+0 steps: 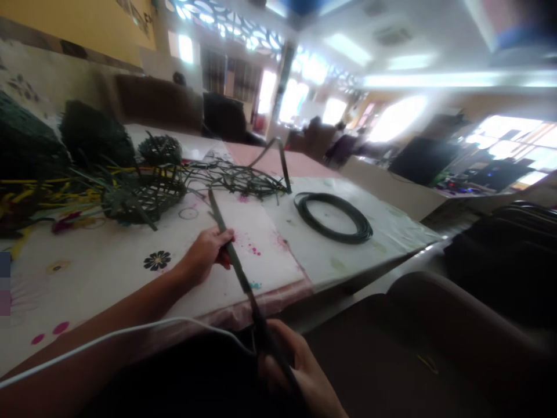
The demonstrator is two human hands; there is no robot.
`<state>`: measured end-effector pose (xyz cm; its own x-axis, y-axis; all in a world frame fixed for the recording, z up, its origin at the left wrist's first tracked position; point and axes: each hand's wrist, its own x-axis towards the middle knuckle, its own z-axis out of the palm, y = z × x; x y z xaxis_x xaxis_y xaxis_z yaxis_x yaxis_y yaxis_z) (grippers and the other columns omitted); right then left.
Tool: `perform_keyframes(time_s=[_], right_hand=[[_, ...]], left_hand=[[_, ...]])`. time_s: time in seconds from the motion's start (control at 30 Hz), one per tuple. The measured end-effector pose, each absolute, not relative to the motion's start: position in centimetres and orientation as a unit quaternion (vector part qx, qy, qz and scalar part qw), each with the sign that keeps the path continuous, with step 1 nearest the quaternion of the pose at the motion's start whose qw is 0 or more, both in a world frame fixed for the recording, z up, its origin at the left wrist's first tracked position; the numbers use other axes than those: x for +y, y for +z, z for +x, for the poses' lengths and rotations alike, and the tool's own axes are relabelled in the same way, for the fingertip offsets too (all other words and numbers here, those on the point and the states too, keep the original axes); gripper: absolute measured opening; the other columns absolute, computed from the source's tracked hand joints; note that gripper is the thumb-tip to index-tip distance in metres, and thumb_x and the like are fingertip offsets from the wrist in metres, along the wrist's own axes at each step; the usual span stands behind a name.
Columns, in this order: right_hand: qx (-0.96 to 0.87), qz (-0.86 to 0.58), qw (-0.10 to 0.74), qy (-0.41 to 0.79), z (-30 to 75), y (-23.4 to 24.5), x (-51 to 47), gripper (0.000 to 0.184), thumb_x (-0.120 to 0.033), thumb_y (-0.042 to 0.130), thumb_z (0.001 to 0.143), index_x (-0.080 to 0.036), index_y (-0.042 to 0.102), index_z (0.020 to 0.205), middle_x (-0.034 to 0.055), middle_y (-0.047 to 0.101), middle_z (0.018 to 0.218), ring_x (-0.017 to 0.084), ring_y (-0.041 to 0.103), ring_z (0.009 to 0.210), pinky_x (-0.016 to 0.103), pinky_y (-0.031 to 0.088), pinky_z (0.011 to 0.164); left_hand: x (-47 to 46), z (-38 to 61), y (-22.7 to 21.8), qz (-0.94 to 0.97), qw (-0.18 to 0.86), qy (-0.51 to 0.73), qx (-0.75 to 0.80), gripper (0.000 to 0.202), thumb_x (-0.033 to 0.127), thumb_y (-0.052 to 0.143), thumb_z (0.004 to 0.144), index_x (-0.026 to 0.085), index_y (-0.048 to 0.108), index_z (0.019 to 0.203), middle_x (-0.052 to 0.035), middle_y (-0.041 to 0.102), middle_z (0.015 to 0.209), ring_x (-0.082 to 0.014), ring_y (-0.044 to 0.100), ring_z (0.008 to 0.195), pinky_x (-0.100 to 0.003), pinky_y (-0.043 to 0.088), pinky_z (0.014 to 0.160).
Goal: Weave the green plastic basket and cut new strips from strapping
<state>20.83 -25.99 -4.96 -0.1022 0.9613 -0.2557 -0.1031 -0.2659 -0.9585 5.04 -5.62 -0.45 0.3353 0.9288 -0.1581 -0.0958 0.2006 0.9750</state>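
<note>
While your left hand (208,251) pinches the strip (241,276) over the worktop (108,273), your right hand (304,371) closes around its lower end, and the frame partly cuts this hand off. The strip runs slanted between both hands. The coil (333,216) lies well apart. The woven pieces (139,194) at left are too blurred to make out.
</note>
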Motion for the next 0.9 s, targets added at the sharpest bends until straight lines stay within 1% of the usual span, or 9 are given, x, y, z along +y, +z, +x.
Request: perform_keyframes(time_s=[0.13,0.33,0.57,0.77,0.9], right_hand=[[-0.432,-0.492,0.443,0.613,20.86,-5.97,-26.14,0.063,-0.059,0.072,0.076,-0.015,0.058,0.12,0.0001,0.059,0.071,0.008,0.047,0.056,0.019,0.035,0.05],[-0.421,-0.505,0.45,0.604,21.1,-5.97,-26.32,0.069,-0.061,0.073,0.074,-0.016,0.056,0.124,-0.0008,0.057,0.072,0.008,0.046,0.058,0.019,0.036,0.051],[-0.431,-0.507,0.436,0.605,20.82,-5.88,-26.28,0.062,-0.055,0.072,0.078,-0.018,0.056,0.124,-0.0011,0.055,0.073,0.008,0.045,0.059,0.019,0.037,0.052],[-0.442,-0.49,0.448,0.603,20.57,-5.8,-26.16,0.06,-0.055,0.071,0.079,-0.017,0.056,0.122,-0.0014,0.055,0.072,0.008,0.044,0.058,0.019,0.035,0.052],[-0.433,-0.497,0.459,0.596,20.6,-6.13,-26.25,0.061,-0.054,0.073,0.077,-0.018,0.056,0.123,-0.0018,0.054,0.072,0.008,0.044,0.059,0.019,0.035,0.053]], left_hand=[[-5.63,5.09,-0.55,0.493,0.656,0.392,0.416,0.019,0.029,0.055,0.089,0.015,0.053,0.076,0.0017,0.053,0.048,-0.0108,0.048,0.035,-0.021,0.042,0.034],[-5.67,5.1,-0.48,0.494,0.655,0.393,0.415,0.02,0.027,0.054,0.09,0.016,0.051,0.074,0.0012,0.054,0.049,-0.0107,0.049,0.036,-0.021,0.043,0.034],[-5.51,5.06,-0.74,0.497,0.657,0.393,0.41,0.021,0.03,0.054,0.09,0.016,0.051,0.075,0.0002,0.054,0.049,-0.0107,0.05,0.036,-0.021,0.043,0.034],[-5.53,5.17,-0.81,0.496,0.658,0.39,0.41,0.02,0.027,0.054,0.09,0.016,0.051,0.074,0.001,0.054,0.049,-0.0102,0.049,0.035,-0.02,0.042,0.033],[-5.59,5.19,-0.75,0.496,0.658,0.391,0.411,0.019,0.027,0.054,0.09,0.016,0.05,0.075,0.0012,0.054,0.049,-0.0106,0.049,0.036,-0.02,0.043,0.033]])
